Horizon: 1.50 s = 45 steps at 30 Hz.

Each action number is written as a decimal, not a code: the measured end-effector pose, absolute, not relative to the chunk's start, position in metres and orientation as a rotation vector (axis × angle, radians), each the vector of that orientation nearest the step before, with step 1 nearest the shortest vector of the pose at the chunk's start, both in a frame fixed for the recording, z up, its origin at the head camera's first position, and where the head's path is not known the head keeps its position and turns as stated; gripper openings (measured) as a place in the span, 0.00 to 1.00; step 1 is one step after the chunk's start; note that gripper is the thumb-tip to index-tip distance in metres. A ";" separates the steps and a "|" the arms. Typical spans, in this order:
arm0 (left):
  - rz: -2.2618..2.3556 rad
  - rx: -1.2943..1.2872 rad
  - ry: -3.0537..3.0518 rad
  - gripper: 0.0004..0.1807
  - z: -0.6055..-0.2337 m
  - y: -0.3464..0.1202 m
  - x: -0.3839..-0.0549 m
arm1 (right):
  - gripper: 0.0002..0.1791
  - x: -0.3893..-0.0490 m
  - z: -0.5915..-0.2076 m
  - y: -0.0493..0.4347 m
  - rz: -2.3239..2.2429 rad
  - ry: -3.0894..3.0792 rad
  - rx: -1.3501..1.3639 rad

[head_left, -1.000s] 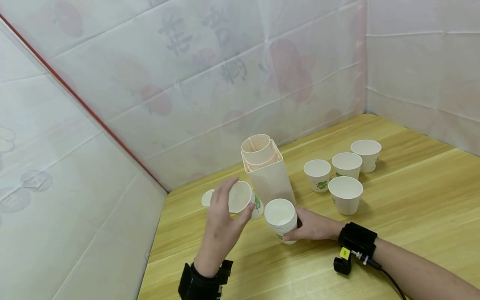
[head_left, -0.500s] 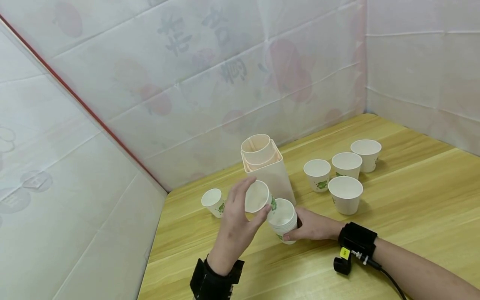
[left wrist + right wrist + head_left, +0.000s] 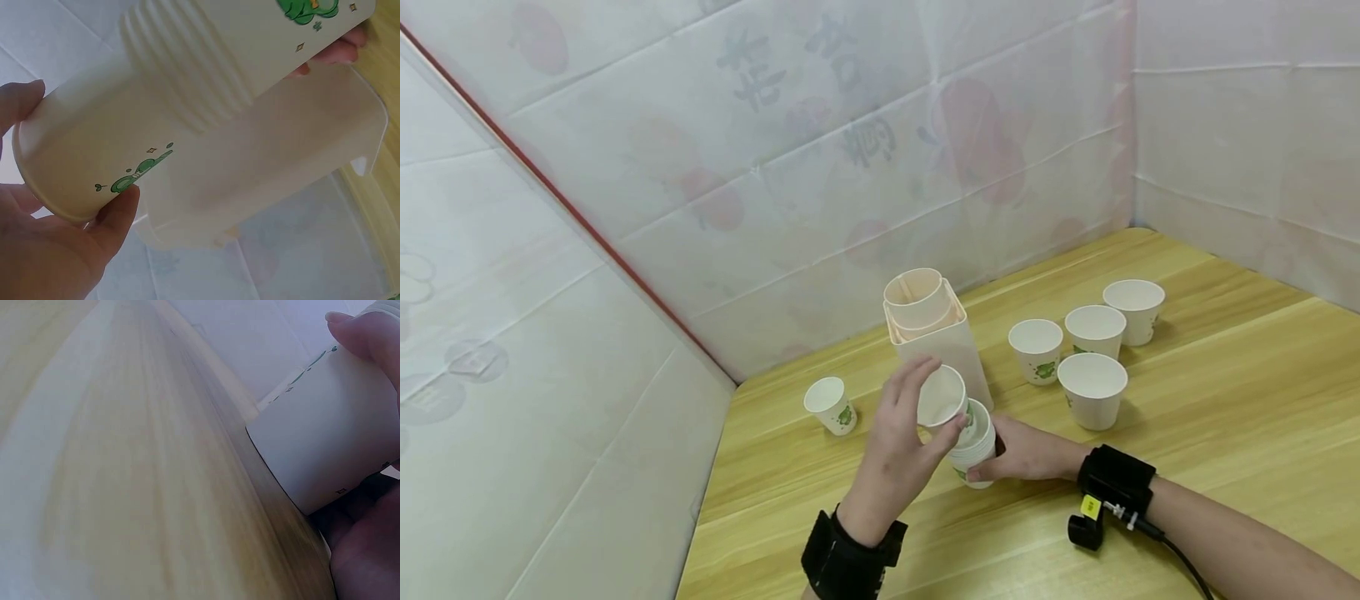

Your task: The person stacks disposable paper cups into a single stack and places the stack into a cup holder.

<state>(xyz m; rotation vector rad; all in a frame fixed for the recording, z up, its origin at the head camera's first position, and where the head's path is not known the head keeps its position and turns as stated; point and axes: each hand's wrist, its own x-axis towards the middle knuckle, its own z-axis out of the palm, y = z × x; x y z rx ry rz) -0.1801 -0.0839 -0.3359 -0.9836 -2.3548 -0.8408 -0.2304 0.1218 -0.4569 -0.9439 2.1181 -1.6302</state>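
My left hand (image 3: 904, 433) grips a white paper cup (image 3: 942, 395) with a green print, thumb on one side and fingers on the other. The cup tilts, its mouth toward the head camera, and its base enters the top of a stack of nested paper cups (image 3: 972, 457). Around that stack curls my right hand (image 3: 1024, 448), holding it upright on the table. In the left wrist view the stacked rims (image 3: 187, 69) show as ridges just beyond the held cup (image 3: 81, 131). The right wrist view shows the stack's lowest cup (image 3: 325, 425) at the tabletop, with fingers round it.
Behind the hands stands a tall cream box (image 3: 943, 358) with a round tube (image 3: 917, 302) in its top. One paper cup (image 3: 831, 407) stands to the left; several more, including a near one (image 3: 1092, 392), stand at the right. A cloth wall (image 3: 820, 217) borders the table.
My left hand has moved right with its cup, from beside the stack to over its mouth. The left-hand cup on the table has come into full view. My right hand stays put.
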 end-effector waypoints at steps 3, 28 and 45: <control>-0.812 -0.998 -2.371 0.35 -0.341 -0.082 -0.181 | 0.34 -0.230 -0.458 0.121 -1.632 2.124 -0.945; -0.525 -1.127 -2.391 0.41 -0.374 -0.073 -0.187 | 0.32 -0.227 -0.457 0.122 -1.639 2.131 -0.911; -0.374 -1.143 -2.452 0.46 -0.379 -0.076 -0.185 | 0.30 -0.228 -0.458 0.124 -1.632 2.159 -0.934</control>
